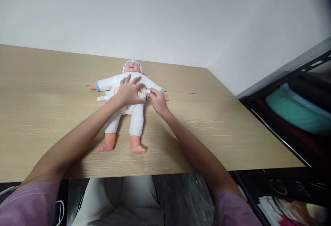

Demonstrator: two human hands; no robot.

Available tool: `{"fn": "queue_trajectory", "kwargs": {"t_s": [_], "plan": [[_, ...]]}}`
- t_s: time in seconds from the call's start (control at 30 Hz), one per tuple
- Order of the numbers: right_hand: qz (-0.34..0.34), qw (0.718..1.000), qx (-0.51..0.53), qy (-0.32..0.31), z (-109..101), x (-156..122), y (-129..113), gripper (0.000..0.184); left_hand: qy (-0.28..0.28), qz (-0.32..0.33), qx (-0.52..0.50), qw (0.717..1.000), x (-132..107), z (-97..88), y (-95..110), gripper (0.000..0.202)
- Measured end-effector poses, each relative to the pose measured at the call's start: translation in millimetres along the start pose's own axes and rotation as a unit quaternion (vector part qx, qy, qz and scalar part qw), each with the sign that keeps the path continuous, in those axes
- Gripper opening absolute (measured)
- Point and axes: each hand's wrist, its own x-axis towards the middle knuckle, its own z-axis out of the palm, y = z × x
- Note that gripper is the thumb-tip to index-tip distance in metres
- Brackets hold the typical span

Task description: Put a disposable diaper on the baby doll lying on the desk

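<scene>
Doll (131, 109) on the table (59, 126), long axis twelve-to-six, head at twelve.
My left hand (129, 92) spreads over its torso, grasping nothing; at four o'clock from it, my nearer right hand (158, 103) pinches a white tab (148, 91).

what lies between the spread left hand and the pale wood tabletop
The baby doll in white, blue-cuffed clothes: in the head view, it lies on the pale wood tabletop, with the left hand spread over its torso.

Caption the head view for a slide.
Left hand spread over a doll in white, right hand pinching white material at its side, on a wood-grain table.
</scene>
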Motion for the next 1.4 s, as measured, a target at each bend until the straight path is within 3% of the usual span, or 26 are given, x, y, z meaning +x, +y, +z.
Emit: {"fn": "queue_trajectory", "kwargs": {"t_s": [0.1,0.2,0.27,0.37,0.5,0.6,0.67,0.77,0.9,1.07,1.23,1.4], "plan": [[-0.023,0.999,-0.030,0.008,21.4,17.6,-1.3,0.033,0.014,0.006,-0.002,1.000,0.2,3.7,-1.6,0.078],[-0.027,0.999,-0.043,0.011,29.3,18.0,4.0,0.031,0.015,0.013,-0.002,1.000,-0.8,5.4,-3.4,0.076],[-0.062,0.997,-0.043,0.016,25.1,5.6,7.6,0.027,0.011,0.015,-0.005,1.000,-0.9,6.3,-4.4,0.075],[-0.154,0.981,-0.112,0.031,10.7,-21.0,8.1,0.036,-0.001,0.011,-0.020,1.000,1.6,6.3,-6.3,0.083],[-0.253,0.937,-0.234,-0.056,-2.6,-41.6,2.9,0.056,0.002,0.048,-0.118,0.992,3.4,-4.8,-17.4,0.106],[-0.268,0.923,-0.261,-0.093,-1.8,-41.2,2.8,0.064,0.031,0.097,-0.259,0.960,-10.6,-17.5,-40.8,0.102],[-0.270,0.919,-0.271,-0.095,-0.4,-38.4,4.9,0.066,0.065,0.063,-0.315,0.945,-30.7,-20.2,-65.8,0.088],[-0.273,0.915,-0.281,-0.098,-1.3,-36.0,8.6,0.068,0.104,-0.020,-0.311,0.944,-69.7,-10.1,-110.6,0.070],[-0.268,0.915,-0.287,-0.091,-5.4,-36.2,10.7,0.067,0.098,-0.102,-0.254,0.957,-108.2,10.0,-152.4,0.056],[-0.279,0.918,-0.276,-0.056,-4.2,-33.5,0.2,0.057,0.073,-0.164,-0.101,0.978,-110.3,12.0,-154.1,0.038],[-0.276,0.909,-0.311,0.018,18.5,-18.9,-32.0,0.039,0.009,-0.202,-0.109,0.973,-106.4,6.6,-149.0,0.034],[-0.300,0.895,-0.321,-0.073,57.7,6.7,-72.4,0.028,-0.014,-0.209,-0.131,0.969,-106.6,2.4,-151.6,0.037]]}}
